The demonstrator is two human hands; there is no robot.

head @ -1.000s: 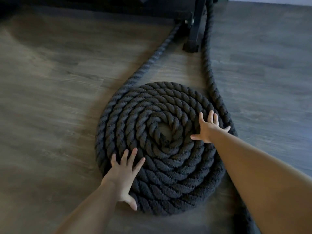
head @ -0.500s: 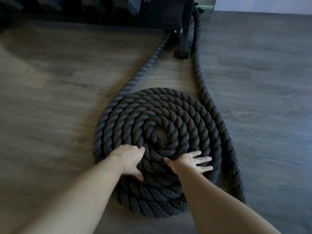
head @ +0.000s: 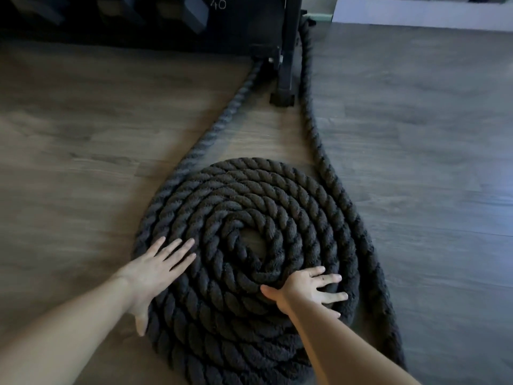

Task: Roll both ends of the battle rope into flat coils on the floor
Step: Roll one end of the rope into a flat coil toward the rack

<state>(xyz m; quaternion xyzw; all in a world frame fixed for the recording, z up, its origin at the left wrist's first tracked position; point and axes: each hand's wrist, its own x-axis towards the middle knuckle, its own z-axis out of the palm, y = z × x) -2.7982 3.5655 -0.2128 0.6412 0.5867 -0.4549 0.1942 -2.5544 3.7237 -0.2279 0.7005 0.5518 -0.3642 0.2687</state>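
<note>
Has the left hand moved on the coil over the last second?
Yes. The left hand pulled inward onto the coil half a second ago, then slid back out to its left rim, fingers flat, judged against the coil's open centre.

The only writing you can read is the number "40", pale figures on the dark panel of the black rack along the top edge of your head view, just left of its upright post.
</note>
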